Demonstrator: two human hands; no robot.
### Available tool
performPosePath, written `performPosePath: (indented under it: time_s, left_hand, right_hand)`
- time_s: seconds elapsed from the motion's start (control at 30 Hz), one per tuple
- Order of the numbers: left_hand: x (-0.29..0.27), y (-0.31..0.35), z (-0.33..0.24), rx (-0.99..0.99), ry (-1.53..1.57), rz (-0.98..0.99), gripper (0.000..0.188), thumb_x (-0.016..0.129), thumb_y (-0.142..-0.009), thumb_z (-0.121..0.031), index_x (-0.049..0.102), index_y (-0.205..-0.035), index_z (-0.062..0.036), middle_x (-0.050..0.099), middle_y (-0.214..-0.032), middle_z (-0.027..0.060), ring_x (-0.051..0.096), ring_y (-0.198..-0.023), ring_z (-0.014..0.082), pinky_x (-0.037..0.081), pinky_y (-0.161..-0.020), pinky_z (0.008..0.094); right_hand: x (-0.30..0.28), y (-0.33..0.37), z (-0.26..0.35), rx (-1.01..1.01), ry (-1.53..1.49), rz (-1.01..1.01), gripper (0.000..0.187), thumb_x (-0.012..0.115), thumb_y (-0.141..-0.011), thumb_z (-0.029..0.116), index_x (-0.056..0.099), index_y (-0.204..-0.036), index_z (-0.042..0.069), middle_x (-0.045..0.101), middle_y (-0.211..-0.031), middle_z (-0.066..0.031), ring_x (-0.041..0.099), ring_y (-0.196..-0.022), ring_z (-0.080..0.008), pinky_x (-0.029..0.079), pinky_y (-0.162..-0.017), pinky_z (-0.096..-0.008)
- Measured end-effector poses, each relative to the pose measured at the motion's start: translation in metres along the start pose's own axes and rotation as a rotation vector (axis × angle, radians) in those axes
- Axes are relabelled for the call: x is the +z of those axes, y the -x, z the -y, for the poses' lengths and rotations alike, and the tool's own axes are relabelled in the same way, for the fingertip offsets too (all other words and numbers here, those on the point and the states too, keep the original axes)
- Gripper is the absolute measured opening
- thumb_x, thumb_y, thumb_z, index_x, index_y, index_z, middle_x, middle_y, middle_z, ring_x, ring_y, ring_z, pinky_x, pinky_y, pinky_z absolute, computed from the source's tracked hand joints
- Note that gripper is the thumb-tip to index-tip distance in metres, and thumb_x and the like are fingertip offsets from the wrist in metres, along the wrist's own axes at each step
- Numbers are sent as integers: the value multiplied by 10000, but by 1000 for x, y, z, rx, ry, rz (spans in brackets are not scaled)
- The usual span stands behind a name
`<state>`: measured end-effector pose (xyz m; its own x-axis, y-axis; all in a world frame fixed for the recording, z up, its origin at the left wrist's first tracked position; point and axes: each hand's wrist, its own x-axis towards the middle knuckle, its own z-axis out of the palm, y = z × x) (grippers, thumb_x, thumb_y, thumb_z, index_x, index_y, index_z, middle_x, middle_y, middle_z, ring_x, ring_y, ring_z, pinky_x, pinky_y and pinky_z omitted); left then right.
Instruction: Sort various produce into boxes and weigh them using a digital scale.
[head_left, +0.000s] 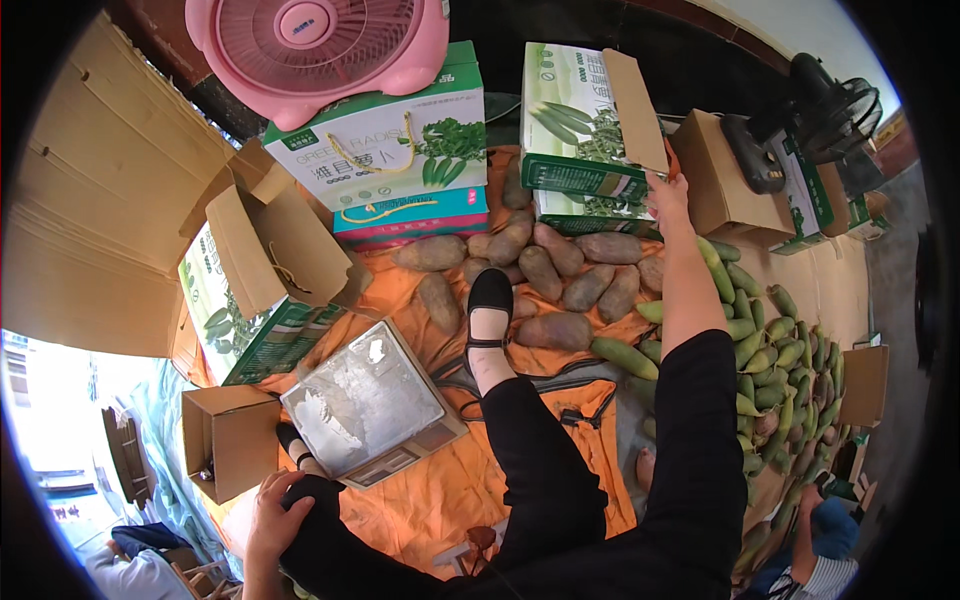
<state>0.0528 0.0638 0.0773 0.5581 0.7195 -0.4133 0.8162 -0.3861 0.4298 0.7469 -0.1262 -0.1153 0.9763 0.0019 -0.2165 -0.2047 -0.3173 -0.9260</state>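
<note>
At your 2 o'clock: right hand [668,196], arm outstretched, at the near right corner of a white-and-green carton [570,130]. Thumb bent against the corner, other fingers partly hidden; cannot tell whether they grip the wall or only press it. Carton lies at 1 o'clock, brown flap [636,110] folded out along its right side, contents not readable from here; it rests on a second carton [592,212] of like pattern.

At 7 to 8 o'clock: your left hand [272,520] lies over your left knee, fingers loosely spread, holding nothing.

At 9 to 10 o'clock: another carton [245,330], flaps standing open, yellow cord near the opening, interior hidden by flaps. At 8 o'clock: a plain brown box [245,435], inside mostly shadow. Beside it, a shallow box [370,400] with a shiny silvery top and white patches.

At 11 o'clock: pink fan [330,60] on a handled carton [385,145], over a blue-and-pink one [420,217].

Brown roots [555,330] lie loose from centre towards 1 o'clock on orange sheeting [400,530]; green radishes [780,375] heaped at 3 to 4.
</note>
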Motion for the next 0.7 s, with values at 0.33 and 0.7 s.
performPosePath:
  time_s: [0.33, 0.7]
  left_hand:
    - [-1, 4, -5, -1, -52, 35, 444, 730, -679, -118, 633, -1098, -9, 617, -1079, 181, 564, -1048, 351, 433, -939, 405]
    - [-8, 27, 10, 56, -74, -61, 432, 732, -693, -133, 629, -1097, -19, 612, -1098, 176, 545, -1077, 354, 429, -942, 420]
  right_hand:
    - [5, 25, -2, 35, -184, 107, 225, 724, -817, 258, 605, -887, 80, 446, -618, 34, 362, -435, -69, 266, -365, -243]
    - [-64, 154, -32, 261, -385, 360, 509, 728, -814, 370, 565, -1202, 84, 638, -1064, -10, 599, -868, -147, 460, -695, -306]
